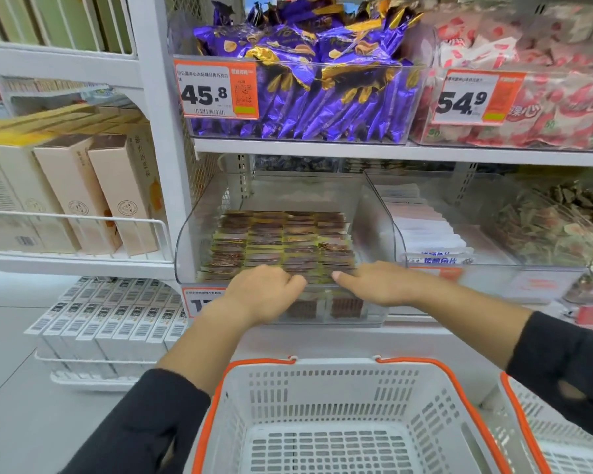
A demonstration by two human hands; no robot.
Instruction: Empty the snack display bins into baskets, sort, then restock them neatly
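A clear plastic bin [374, 213] on the middle shelf holds neat rows of small brown and yellow snack packets [281, 241]. Both hands reach over its front lip. My left hand [264, 292] rests on the front row, its fingers curled down over the packets' near edge. My right hand [380, 283] lies flat on the front row with fingers extended toward the left. Below the hands stands an empty white basket [326, 374] with orange handles.
A second white basket [569, 453] sits at the lower right. Neighbouring bins hold white packets [425, 230], purple wrapped snacks [322, 87] and pink packets [545, 111]. Boxed goods [83, 196] fill the wire shelves on the left.
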